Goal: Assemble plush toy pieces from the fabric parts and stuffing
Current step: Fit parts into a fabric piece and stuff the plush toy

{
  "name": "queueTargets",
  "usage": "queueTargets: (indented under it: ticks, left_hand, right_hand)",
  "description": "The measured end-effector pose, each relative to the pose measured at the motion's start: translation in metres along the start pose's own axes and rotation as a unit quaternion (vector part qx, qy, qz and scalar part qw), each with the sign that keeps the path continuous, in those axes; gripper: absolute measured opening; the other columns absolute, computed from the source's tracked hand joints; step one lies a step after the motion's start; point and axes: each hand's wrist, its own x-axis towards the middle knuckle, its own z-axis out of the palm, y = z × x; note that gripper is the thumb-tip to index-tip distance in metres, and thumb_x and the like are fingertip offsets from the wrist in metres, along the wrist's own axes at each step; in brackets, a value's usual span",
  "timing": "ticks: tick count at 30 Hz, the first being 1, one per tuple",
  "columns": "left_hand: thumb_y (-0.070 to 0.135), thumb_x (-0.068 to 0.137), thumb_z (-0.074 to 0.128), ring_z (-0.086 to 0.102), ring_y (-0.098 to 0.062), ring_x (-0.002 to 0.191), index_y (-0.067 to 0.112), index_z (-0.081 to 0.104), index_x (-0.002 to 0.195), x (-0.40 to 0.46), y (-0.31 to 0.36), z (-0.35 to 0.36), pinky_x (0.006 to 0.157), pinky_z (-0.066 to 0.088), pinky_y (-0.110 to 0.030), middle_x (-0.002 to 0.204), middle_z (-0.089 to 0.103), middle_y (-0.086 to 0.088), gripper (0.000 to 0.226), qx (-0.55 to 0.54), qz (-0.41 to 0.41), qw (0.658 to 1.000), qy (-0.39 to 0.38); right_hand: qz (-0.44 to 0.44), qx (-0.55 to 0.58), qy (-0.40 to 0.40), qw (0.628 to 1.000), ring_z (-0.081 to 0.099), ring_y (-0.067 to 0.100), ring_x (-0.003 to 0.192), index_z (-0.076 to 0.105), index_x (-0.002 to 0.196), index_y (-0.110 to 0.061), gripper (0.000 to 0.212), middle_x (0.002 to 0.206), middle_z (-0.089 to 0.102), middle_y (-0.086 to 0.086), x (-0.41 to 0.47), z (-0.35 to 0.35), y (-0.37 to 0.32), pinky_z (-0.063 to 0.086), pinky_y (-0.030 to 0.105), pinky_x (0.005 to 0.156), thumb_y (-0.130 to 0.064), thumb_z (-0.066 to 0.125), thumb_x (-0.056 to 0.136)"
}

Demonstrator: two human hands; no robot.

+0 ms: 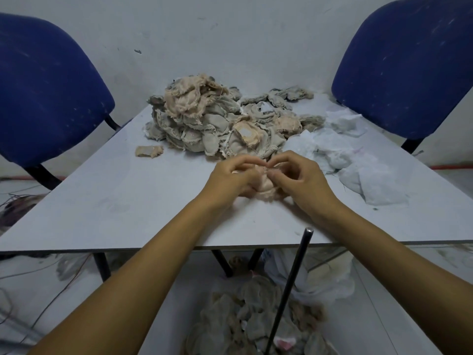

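A small pink fabric piece [266, 187] is pinched on the table [115, 201] between the curled fingers of the left hand [230, 178] and right hand [299, 179]; its opening should be kept spread for stuffing

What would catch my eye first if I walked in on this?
Probably the left hand and right hand at the table's middle, both pinching a small pink fabric piece. Behind them lies a heap of grey and peach fabric parts, with two blue chairs flanking the table.
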Motion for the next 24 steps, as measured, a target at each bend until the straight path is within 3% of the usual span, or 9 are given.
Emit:
queueTargets:
  ticks: [3, 6, 8, 12, 15, 19, 22, 24]
  left_hand:
    - [0.004, 0.089, 0.07, 0.067, -0.022, 0.068, 0.02, 0.072, 0.088, -0.001, -0.005, 0.004, 0.067, 0.061, -0.039, 0.088, 0.062, -0.008, 0.017, 0.086, 0.03, 0.996, -0.009]
    - [0.003, 0.089, 0.07, 0.063, -0.022, 0.049, 0.014, 0.069, 0.082, 0.003, -0.005, 0.004, 0.048, 0.053, -0.026, 0.076, 0.063, -0.005, 0.013, 0.064, 0.014, 0.997, 0.03]
    - [0.001, 0.088, 0.07, 0.06, -0.021, 0.045, 0.012, 0.069, 0.081, 0.006, -0.005, 0.001, 0.044, 0.05, -0.025, 0.07, 0.061, -0.005, 0.013, 0.042, 0.0, 0.998, 0.049]
    - [-0.004, 0.09, 0.065, 0.058, -0.013, 0.047, 0.009, 0.065, 0.076, 0.005, -0.001, 0.002, 0.045, 0.05, -0.02, 0.067, 0.06, -0.005, 0.019, 0.01, -0.019, 0.999, 0.033]
    - [0.01, 0.095, 0.062, 0.058, -0.004, 0.054, 0.01, 0.066, 0.077, 0.004, 0.002, 0.0, 0.053, 0.046, -0.016, 0.068, 0.064, 0.0, 0.019, 0.081, -0.021, 0.996, -0.039]
    - [0.026, 0.085, 0.075, 0.057, -0.013, 0.073, 0.008, 0.071, 0.083, 0.002, 0.01, -0.013, 0.066, 0.048, -0.027, 0.083, 0.064, 0.002, 0.018, 0.074, -0.04, 0.986, -0.146]
    - [0.018, 0.073, 0.076, 0.058, -0.012, 0.082, 0.016, 0.073, 0.079, 0.002, 0.01, -0.02, 0.075, 0.048, -0.026, 0.092, 0.061, 0.003, 0.007, 0.043, 0.003, 0.987, -0.157]
    - [0.013, 0.074, 0.076, 0.06, -0.013, 0.078, 0.02, 0.072, 0.078, 0.002, 0.008, -0.018, 0.071, 0.051, -0.024, 0.083, 0.066, 0.0, 0.009, -0.015, 0.01, 0.986, -0.165]
  right_hand:
    - [0.018, 0.012, 0.001, 1.0, 0.06, 0.01, 0.062, 0.072, 0.091, -0.022, 0.011, 0.068, 0.064, 0.002, 0.001, -0.002, 0.001, 0.049, 0.024, 0.057, -0.011, 0.07, 0.091]
    - [0.016, 0.001, -0.037, 0.999, 0.062, 0.011, 0.074, 0.074, 0.097, -0.022, 0.009, 0.078, 0.069, 0.002, -0.001, -0.002, -0.001, 0.052, 0.026, 0.067, -0.017, 0.069, 0.092]
    - [0.02, 0.023, -0.071, 0.997, 0.06, 0.011, 0.075, 0.074, 0.102, -0.023, 0.014, 0.078, 0.063, 0.008, -0.003, -0.005, -0.003, 0.054, 0.025, 0.067, -0.018, 0.074, 0.089]
    - [0.045, 0.015, -0.086, 0.995, 0.062, 0.015, 0.075, 0.073, 0.1, -0.017, 0.027, 0.085, 0.068, 0.016, -0.004, -0.006, -0.003, 0.054, 0.028, 0.072, -0.017, 0.085, 0.076]
    - [0.062, 0.017, -0.076, 0.995, 0.066, 0.018, 0.068, 0.069, 0.086, -0.008, 0.015, 0.074, 0.067, 0.01, -0.004, -0.004, -0.002, 0.059, 0.033, 0.069, -0.012, 0.082, 0.079]
    - [0.089, 0.132, -0.047, 0.986, 0.062, 0.016, 0.054, 0.067, 0.076, -0.009, 0.016, 0.064, 0.064, 0.007, -0.004, -0.009, -0.004, 0.053, 0.022, 0.052, -0.021, 0.077, 0.075]
    - [0.074, 0.124, -0.048, 0.988, 0.056, 0.011, 0.058, 0.067, 0.074, -0.014, 0.017, 0.066, 0.062, 0.0, -0.003, -0.01, -0.004, 0.047, 0.018, 0.056, -0.028, 0.076, 0.075]
    - [0.064, 0.14, -0.059, 0.986, 0.054, 0.009, 0.065, 0.069, 0.078, -0.015, 0.016, 0.073, 0.063, 0.0, -0.004, -0.009, -0.002, 0.045, 0.019, 0.062, -0.03, 0.073, 0.078]
